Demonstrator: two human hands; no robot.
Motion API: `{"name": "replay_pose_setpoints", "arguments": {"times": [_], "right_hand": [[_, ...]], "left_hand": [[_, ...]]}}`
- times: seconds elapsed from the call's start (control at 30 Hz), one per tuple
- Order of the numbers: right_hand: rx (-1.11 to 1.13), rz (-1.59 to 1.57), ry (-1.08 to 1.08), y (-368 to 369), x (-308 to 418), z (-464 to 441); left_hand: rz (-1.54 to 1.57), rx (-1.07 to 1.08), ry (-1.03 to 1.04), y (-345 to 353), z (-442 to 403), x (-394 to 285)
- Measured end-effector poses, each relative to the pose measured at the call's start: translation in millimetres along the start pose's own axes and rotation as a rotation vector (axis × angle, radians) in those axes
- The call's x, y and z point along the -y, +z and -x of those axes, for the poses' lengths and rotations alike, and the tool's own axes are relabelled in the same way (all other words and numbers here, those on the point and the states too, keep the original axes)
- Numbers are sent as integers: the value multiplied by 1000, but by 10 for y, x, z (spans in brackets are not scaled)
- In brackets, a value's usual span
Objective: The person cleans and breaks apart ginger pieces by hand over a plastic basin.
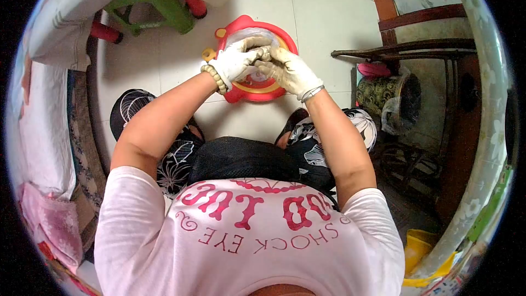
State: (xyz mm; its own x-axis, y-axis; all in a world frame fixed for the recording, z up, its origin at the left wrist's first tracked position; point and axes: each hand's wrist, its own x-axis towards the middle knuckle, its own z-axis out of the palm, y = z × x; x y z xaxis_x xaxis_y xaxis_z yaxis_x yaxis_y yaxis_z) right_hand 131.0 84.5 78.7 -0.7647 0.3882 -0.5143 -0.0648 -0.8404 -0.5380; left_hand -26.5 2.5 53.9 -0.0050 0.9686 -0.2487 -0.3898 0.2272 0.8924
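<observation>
Both my hands wear white work gloves with yellowish, worn fingers. My left hand (234,63), with a beaded bracelet at the wrist, has its fingers bent inward. My right hand (291,72), with a bangle at its wrist, meets it fingertip to fingertip. Something small and pale seems pinched between them; the gloves mostly hide it. Beneath the hands is a round red and yellow plastic piece (257,97) with ear-like bumps on its rim, perhaps a child's stool or basin. Crumpled clear plastic (249,34) lies in its middle, with bits I cannot make out.
A green plastic stool (159,5) stands at the upper left beside a cloth-draped table (60,38). Right of me are a dark wooden frame (405,50) and a patterned round container (383,92) with plastic on it. Pale floor tiles (323,5) extend ahead.
</observation>
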Motion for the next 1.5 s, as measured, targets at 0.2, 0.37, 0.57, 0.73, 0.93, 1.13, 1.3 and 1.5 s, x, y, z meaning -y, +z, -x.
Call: {"name": "replay_pose_setpoints", "arguments": {"times": [0.2,0.37,0.57,0.73,0.93,1.13,1.3,1.5], "right_hand": [[57,171,24,24,54,-14],[34,306,59,95,34,13],[47,186,63,-84,-93,-129],[22,187,94,74,-52,-75],[91,238,25,199,-16,-3],[111,383,199,192,43,56],[84,439,-71,215,-75,3],[-38,442,-72,175,-217,-33]], "left_hand": [[136,60,-85,-4,49,-41],[-230,30,10,134,112,-46],[-386,-28,168,77,70,76],[-455,-33,209,66,67,64],[-272,-170,105,116,140,41],[-667,-357,381,176,165,-93],[-599,-303,197,198,140,4],[-909,-407,275,209,121,177]]}}
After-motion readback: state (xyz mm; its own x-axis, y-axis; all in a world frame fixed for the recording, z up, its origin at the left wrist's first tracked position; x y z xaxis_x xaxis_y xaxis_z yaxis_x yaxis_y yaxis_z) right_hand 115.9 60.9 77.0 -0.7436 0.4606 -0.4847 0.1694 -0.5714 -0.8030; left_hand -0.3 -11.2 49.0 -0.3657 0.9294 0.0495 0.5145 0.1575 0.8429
